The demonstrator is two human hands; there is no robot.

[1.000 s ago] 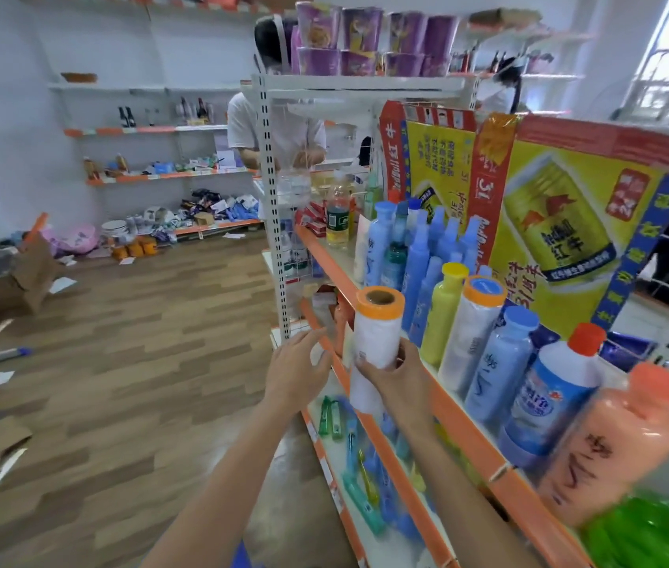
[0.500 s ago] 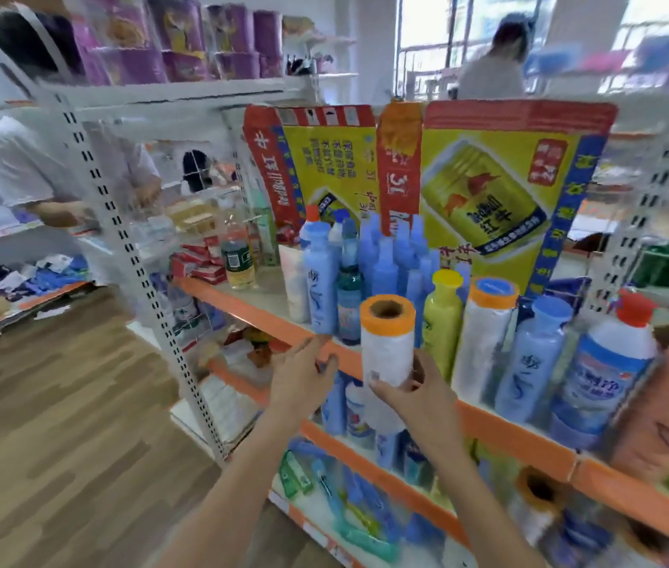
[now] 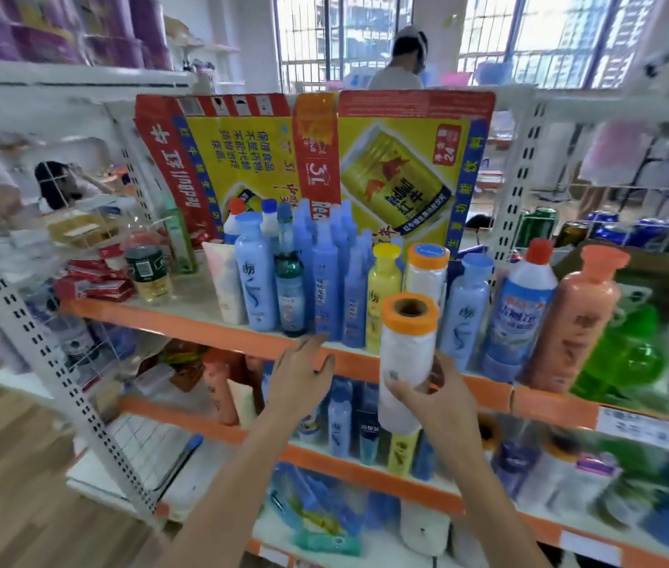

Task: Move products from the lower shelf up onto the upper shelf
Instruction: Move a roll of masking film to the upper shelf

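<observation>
Both forearms bare — no sleeves, no gloves, hands (image 3: 302, 383) unadorned — no watch.

My right hand (image 3: 437, 397) is up at about one o'clock, fingers and thumb curled round the lower half of an upright roll (image 3: 406, 358). My left hand (image 3: 302, 379) sits beside it at eleven o'clock, palm turned away, fingers relaxed and holding nothing. Both forearms rise bare from six o'clock.

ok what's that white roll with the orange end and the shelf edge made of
White roll with orange end in the right hand: looks like thin translucent plastic film wound on a brown cardboard core, visible at the top. Orange shelf edge: probably painted metal, smooth and slightly glossy.
</observation>
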